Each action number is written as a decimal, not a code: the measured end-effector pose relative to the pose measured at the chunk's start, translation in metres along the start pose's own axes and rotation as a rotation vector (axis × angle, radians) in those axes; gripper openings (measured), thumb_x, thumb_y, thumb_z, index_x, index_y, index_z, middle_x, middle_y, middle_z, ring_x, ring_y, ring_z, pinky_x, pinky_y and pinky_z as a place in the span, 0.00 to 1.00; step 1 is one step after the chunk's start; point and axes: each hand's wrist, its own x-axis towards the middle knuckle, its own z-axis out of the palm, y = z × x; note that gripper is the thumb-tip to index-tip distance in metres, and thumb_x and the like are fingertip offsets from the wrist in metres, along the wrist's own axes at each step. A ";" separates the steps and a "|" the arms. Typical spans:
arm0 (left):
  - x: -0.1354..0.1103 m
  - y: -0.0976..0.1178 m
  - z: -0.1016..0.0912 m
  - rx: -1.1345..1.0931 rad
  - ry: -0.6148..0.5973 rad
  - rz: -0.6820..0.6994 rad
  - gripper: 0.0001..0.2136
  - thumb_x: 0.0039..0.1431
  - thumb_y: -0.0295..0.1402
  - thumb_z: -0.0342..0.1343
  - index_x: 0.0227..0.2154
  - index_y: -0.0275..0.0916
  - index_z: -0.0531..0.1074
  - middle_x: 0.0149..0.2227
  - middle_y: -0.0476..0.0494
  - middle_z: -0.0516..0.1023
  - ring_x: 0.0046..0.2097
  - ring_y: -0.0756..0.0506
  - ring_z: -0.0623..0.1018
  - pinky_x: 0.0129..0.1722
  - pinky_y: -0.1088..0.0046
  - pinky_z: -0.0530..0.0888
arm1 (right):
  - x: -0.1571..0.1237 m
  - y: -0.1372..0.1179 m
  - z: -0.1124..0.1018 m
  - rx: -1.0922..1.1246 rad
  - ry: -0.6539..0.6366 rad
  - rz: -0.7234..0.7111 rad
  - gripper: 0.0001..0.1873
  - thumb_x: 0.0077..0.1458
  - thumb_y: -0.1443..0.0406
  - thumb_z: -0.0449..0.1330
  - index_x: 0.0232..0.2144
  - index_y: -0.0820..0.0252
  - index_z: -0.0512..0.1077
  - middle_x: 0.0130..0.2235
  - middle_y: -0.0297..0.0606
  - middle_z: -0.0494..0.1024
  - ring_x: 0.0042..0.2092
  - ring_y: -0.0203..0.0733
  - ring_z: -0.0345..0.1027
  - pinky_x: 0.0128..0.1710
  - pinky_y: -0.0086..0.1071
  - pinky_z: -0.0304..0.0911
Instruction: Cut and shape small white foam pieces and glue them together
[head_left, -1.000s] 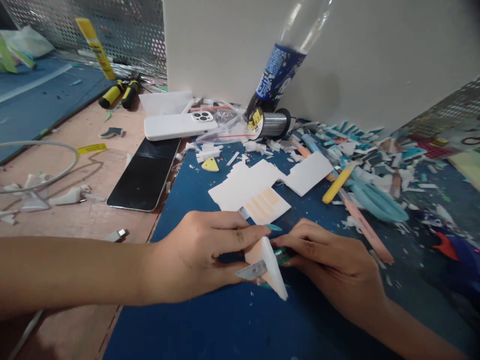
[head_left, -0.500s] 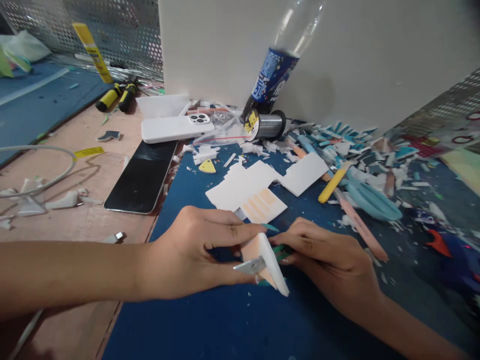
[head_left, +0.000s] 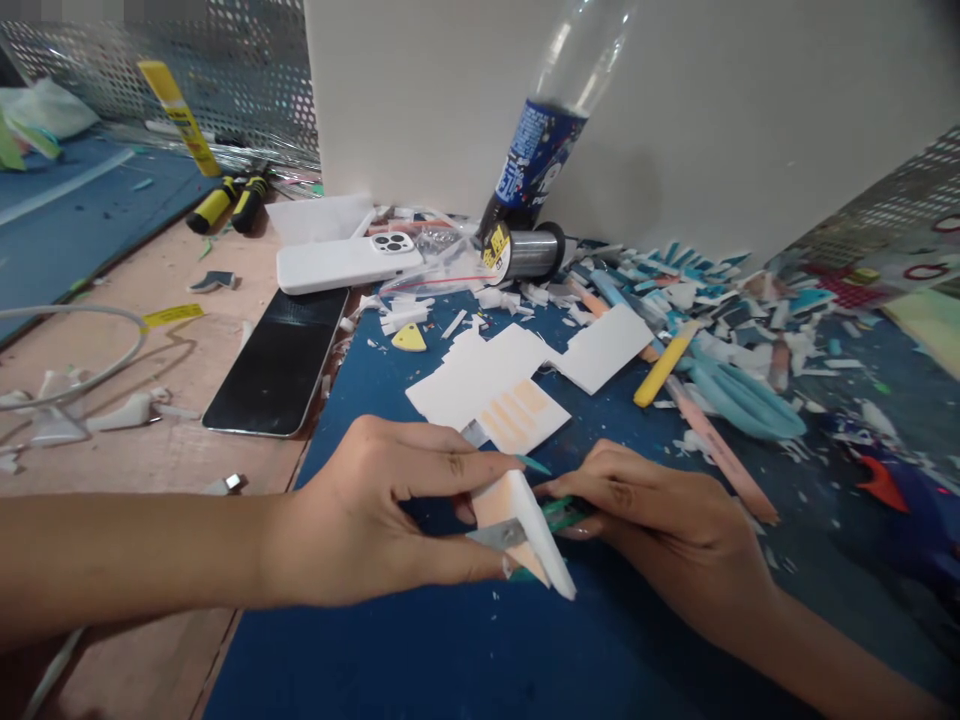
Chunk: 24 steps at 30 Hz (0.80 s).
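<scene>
Our left hand (head_left: 382, 500) grips a white piece (head_left: 541, 535) between fingers and thumb, keeping it tilted above the mat in front of us, its peach-coloured face toward that palm. Our right hand (head_left: 667, 520) is closed around a green tool (head_left: 564, 513) just beyond the piece's white edge, and on the peach side we see a metal blade (head_left: 499, 535) lying close to the left thumb.

Beneath everything we have a pinkish counter (head_left: 169, 465), with a white panel (head_left: 442, 110) standing at its back. On the counter lies a dark blue mat (head_left: 360, 650), below both hands. A bottle (head_left: 540, 150) with a blue label leans near the panel. To our left rests a black phone (head_left: 274, 365), and a white phone (head_left: 337, 265) lies at its far end. White sheets (head_left: 480, 370) spread over the mat just beyond our hands, and a spool (head_left: 534, 250) of grey wire lies at the bottle's foot. Smaller again, we find a yellow strip (head_left: 666, 365) to the right, then a yellow wedge (head_left: 409, 338) among white scraps (head_left: 405, 312).
</scene>
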 end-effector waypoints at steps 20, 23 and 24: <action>-0.002 -0.003 0.004 0.082 -0.043 0.065 0.17 0.55 0.30 0.64 0.45 0.24 0.75 0.33 0.38 0.79 0.32 0.52 0.78 0.35 0.84 0.75 | -0.001 0.000 0.005 -0.002 -0.002 -0.017 0.18 0.58 0.74 0.58 0.48 0.51 0.72 0.33 0.32 0.76 0.32 0.35 0.66 0.32 0.30 0.63; -0.002 -0.003 0.003 0.083 -0.046 0.064 0.16 0.56 0.30 0.63 0.46 0.26 0.75 0.34 0.39 0.79 0.32 0.52 0.78 0.35 0.83 0.76 | 0.000 -0.001 0.005 -0.008 -0.006 -0.022 0.19 0.59 0.73 0.58 0.49 0.51 0.72 0.33 0.33 0.76 0.32 0.36 0.66 0.31 0.31 0.63; -0.003 -0.003 0.003 0.081 -0.048 0.061 0.16 0.56 0.30 0.63 0.46 0.27 0.75 0.34 0.39 0.79 0.32 0.52 0.78 0.35 0.82 0.76 | 0.000 -0.002 0.005 -0.008 -0.010 -0.020 0.18 0.59 0.73 0.58 0.49 0.50 0.72 0.32 0.33 0.76 0.32 0.36 0.66 0.31 0.31 0.63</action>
